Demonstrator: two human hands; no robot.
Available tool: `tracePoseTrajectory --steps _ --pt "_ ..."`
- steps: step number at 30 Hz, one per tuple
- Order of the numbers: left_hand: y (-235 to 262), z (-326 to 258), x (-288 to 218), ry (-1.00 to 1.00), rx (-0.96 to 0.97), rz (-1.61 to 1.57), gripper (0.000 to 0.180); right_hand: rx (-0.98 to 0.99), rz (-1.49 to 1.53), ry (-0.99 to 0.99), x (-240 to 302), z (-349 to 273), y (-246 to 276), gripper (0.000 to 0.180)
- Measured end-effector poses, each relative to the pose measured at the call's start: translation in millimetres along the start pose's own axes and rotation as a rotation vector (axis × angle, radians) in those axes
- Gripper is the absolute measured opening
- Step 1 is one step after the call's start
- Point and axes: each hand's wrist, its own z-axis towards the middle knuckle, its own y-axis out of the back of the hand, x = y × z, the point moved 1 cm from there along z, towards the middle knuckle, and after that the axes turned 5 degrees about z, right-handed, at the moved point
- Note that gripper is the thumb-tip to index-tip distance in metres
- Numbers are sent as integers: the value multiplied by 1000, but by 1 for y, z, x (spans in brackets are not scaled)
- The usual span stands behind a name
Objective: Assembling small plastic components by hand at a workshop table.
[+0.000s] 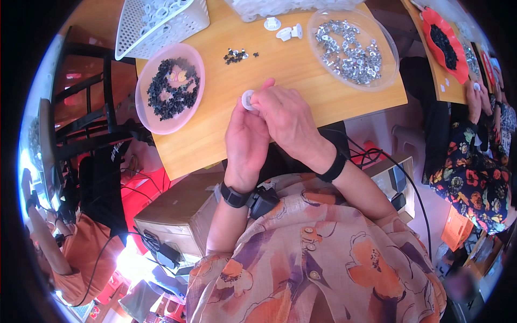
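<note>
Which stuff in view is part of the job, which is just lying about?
Likely job: held white round piece, small black pieces, pink bowl, silvery metal pieces, clear bowl, loose white pieces, white perforated basket.

Apparently just lying about: cardboard box, black cable, black chair.

White lettering [119, 152] obs. on black trousers [99, 180] of person in orange top [94, 250], L side of view; marks run aslant, too small & blurred to read w/ certainty. Otherwise nil legible: no text, label, no. or sign can be read.
</note>
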Motion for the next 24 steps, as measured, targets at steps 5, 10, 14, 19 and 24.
tracePoseTrajectory --steps 5,10,14,19,24 --pt "-8 1 5 -36 26 42 54 -27 -5 -4 0 -2 -1 12" --pt "-12 1 8 -71 -19 68 58 -46 -41 -6 4 -2 0 14" --pt "-9 2 6 -62 -13 91 59 -75 -13 -18 0 -2 2 17" --pt "-2 2 6 1 19 84 54 -53 218 -202 -1 -1 6 15" --pt "11 3 7 21 -8 34 48 -73 376 -436 3 -2 6 13"
